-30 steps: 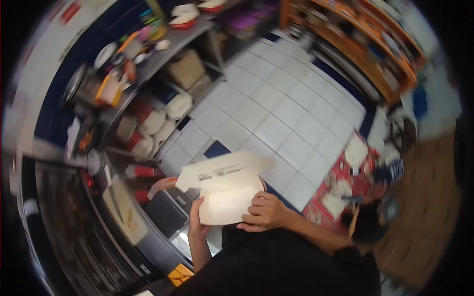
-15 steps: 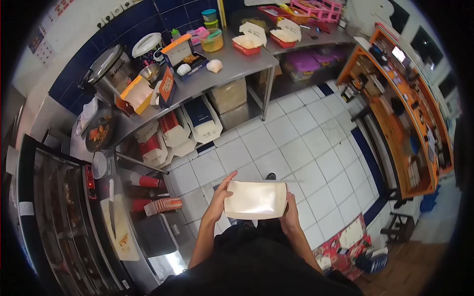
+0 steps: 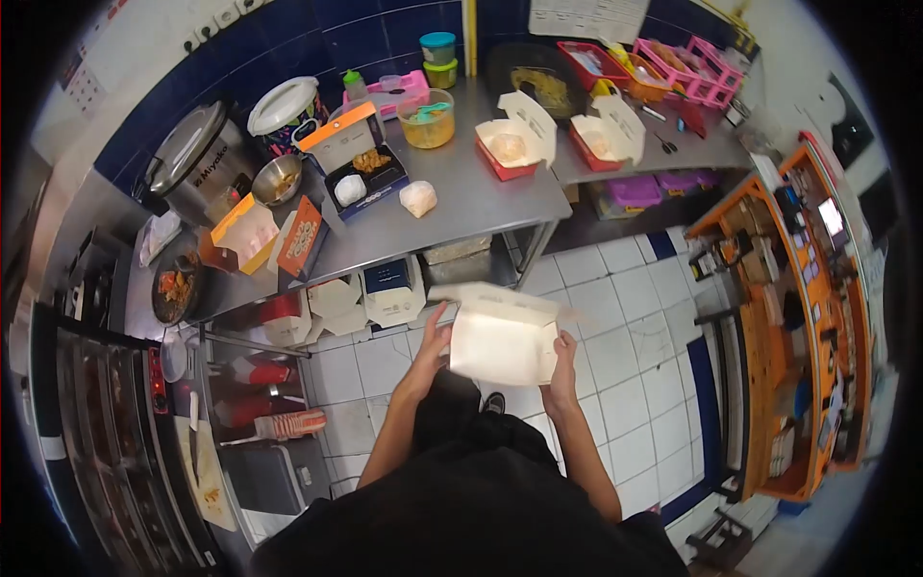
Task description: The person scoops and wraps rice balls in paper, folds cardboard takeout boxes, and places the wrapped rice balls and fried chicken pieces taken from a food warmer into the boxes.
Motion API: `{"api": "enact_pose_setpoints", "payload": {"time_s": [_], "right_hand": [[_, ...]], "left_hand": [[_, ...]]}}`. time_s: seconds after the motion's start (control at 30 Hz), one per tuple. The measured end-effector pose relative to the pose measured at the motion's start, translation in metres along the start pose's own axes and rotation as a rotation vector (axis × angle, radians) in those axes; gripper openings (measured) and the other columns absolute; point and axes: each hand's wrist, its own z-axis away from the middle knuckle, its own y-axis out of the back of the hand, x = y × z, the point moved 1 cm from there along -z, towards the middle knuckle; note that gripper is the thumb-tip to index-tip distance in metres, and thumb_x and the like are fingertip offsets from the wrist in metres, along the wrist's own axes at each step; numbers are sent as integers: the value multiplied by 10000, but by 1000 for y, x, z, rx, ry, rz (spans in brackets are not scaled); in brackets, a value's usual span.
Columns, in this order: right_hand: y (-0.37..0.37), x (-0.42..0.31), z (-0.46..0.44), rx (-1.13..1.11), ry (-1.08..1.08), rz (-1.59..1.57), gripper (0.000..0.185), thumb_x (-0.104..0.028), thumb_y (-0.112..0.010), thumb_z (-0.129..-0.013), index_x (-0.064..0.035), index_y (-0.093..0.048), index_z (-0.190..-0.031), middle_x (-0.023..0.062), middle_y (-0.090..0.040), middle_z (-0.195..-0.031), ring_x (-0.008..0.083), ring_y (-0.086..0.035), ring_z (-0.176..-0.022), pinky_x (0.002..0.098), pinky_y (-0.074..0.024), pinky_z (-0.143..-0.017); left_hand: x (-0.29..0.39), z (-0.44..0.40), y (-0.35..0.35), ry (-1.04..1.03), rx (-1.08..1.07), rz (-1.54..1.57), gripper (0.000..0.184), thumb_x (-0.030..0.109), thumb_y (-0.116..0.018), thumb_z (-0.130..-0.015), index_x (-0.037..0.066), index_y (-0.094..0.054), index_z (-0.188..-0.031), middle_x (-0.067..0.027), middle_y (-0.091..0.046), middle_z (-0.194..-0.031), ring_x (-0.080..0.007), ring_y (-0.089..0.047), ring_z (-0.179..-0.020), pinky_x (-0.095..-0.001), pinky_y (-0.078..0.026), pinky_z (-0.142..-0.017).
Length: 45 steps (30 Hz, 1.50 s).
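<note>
An opened cardboard food box (image 3: 502,344), white inside and with nothing in it, is held in front of my body above the floor. My left hand (image 3: 432,352) grips its left side and my right hand (image 3: 561,371) grips its right side. The lid at the far edge is tilted up and blurred. Beyond it on the steel counter (image 3: 461,216) stand two red-and-white boxes with raised lids, the nearer one (image 3: 508,149) and the farther one (image 3: 604,142), each with a pale wrapped lump inside.
On the counter are an orange-and-black box (image 3: 361,173) with fried food, a white wrapped ball (image 3: 418,198), a steel bowl (image 3: 278,180), a rice cooker (image 3: 202,163) and a pan of red food (image 3: 177,290). A knife (image 3: 194,438) lies at left; orange shelves (image 3: 817,288) stand right.
The view has swung up and I am closer to the counter. The box in my hands has tipped, and its lid stands farther open at the far side.
</note>
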Motion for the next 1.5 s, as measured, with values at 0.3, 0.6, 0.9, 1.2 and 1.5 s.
{"api": "enact_pose_setpoints", "payload": {"time_s": [0.3,0.6,0.9,1.2,1.5], "right_hand": [[-69,-36,-179,63,10,-56,617,-385,-454,-1047,-263,-179,-1586,141,-386,-1537,313,-480,-1339,527,-462,-1014],[-152,-55,-284,-58,-65,-22,623,-311,-523,-1046,-202,-170,-1547,160,-493,-1407,296,-572,-1227,504,-485,-1002],[-178,-40,-332,-140,-131,-43,608,-253,-549,-1049,-195,-192,-1537,150,-522,-1370,280,-586,-1195,479,-494,-1005],[-174,-27,-354,-242,-34,-119,667,-226,-597,-1056,-170,-178,-1572,180,-490,-1460,327,-564,-1279,484,-463,-1114],[-151,-15,-289,-567,-363,490,480,-217,-606,-1041,-58,-391,-1440,132,-533,-1227,248,-617,-1011,378,-552,-901]], "left_hand": [[85,-261,89,-515,444,-1252,1023,170,-801,-692,188,-299,-1582,-218,-356,-1566,-449,-377,-1400,-541,-402,-1118],[123,-384,101,64,181,-1602,906,251,-846,-639,276,-455,-1456,-158,-434,-1452,-422,-447,-1336,-551,-460,-1066],[182,-367,86,-279,293,-917,713,260,-807,-677,99,-547,-1322,-232,-574,-1230,-425,-540,-1207,-503,-472,-1023],[99,-467,28,-287,149,-1440,674,232,-768,-709,113,-582,-1345,-204,-608,-1239,-400,-554,-1210,-508,-441,-1062],[89,-228,62,-491,693,-890,406,157,-686,-867,75,-587,-1252,-156,-590,-1201,-357,-561,-1153,-453,-471,-1003]]}}
